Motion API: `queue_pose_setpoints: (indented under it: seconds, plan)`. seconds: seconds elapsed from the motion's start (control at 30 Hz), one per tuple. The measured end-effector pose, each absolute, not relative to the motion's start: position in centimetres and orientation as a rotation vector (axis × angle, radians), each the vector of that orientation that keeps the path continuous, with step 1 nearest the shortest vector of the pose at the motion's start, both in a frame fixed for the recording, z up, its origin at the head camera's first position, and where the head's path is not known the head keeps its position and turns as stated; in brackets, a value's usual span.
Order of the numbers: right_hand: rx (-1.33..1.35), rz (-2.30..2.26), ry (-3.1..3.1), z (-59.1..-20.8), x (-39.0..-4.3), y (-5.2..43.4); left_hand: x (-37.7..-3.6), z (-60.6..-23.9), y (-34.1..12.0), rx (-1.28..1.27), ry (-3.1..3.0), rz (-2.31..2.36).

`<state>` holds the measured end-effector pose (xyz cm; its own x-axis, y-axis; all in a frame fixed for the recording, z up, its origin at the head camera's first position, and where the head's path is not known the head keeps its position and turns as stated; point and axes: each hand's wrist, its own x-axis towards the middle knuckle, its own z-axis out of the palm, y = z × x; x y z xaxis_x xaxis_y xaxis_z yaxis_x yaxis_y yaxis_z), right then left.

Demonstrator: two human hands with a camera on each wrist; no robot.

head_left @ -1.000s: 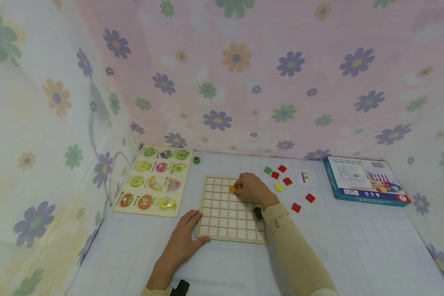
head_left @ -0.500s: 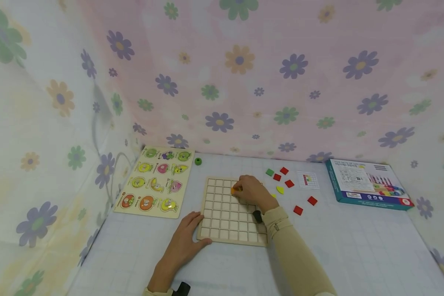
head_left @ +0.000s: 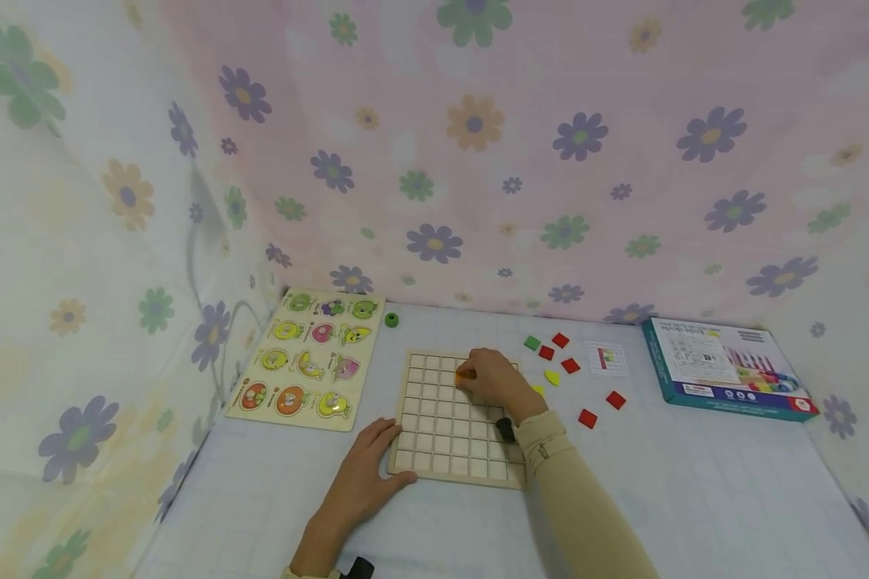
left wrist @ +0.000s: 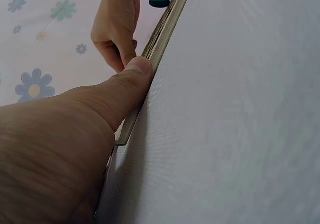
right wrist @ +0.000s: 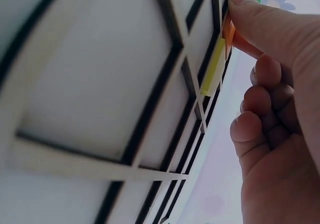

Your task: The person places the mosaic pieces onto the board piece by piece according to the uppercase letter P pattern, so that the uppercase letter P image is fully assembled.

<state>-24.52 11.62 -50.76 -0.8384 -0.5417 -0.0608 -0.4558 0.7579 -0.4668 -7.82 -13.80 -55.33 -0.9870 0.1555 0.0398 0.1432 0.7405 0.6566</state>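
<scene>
Orange tile (head_left: 464, 375), pale wooden grid board (head_left: 442, 438), red tiles (head_left: 587, 418), floral pink backdrop (head_left: 521, 145).

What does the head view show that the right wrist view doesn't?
Only the head view shows the left hand resting at the grid board's near left corner, the fruit puzzle board, loose red tiles and the boxed game. Only the right wrist view shows a yellow tile lying in a cell beside the orange one. Both show the right hand holding an orange tile against the wooden grid board.
</scene>
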Motion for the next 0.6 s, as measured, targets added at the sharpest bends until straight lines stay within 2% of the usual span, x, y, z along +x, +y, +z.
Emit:
queue_pose_setpoints:
  seconds: [0.23,0.6]
  plan:
    - [-0.824,-0.692,2.770,-51.3,-24.5,11.9,-7.7,-55.4,-13.7,0.251,2.931,1.082]
    - [-0.560,-0.987,2.748,-51.2,-23.2,14.4,-7.7,-55.1,-13.6,0.240,2.917,1.077]
